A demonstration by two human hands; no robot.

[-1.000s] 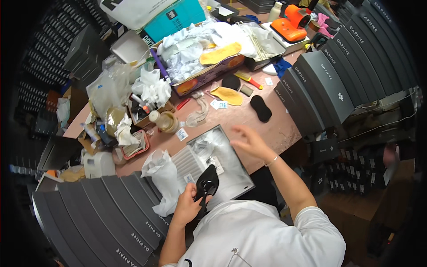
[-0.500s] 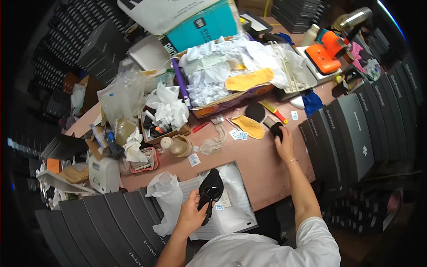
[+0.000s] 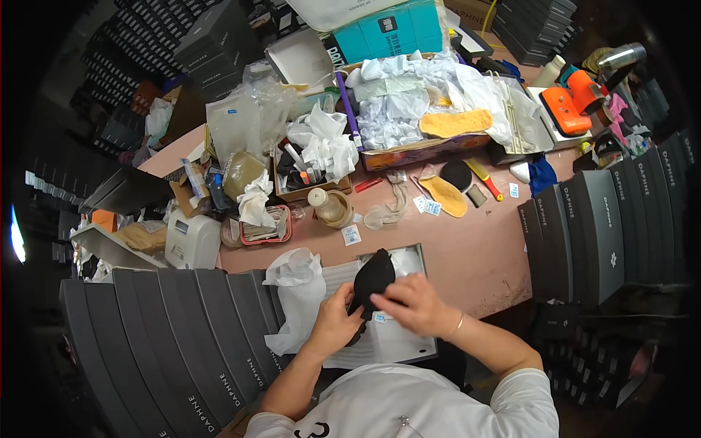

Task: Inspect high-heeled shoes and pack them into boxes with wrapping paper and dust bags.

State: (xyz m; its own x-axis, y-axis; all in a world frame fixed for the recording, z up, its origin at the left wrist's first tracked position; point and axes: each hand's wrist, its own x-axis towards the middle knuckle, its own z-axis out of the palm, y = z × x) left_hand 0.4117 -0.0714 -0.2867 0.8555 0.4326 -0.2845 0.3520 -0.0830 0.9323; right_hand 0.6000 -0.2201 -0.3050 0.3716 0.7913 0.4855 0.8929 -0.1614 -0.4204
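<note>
A black shoe is held over an open grey shoe box lined with white paper, at the near edge of the pink table. My left hand grips the shoe's lower end from the left. My right hand is closed over its middle from the right, fingers pressed on the black upper. What lies under the right palm is hidden. A small white-and-blue tag shows just under the hands.
Crumpled white tissue lies left of the box. Rows of dark grey shoe boxes stand at left and right. Farther off are a yellow insole, a black insole, a glue bottle and a paper-filled carton.
My right hand reached to the black insoles at the far right of the table, then came back onto the shoe. My left hand kept hold of the shoe throughout.
</note>
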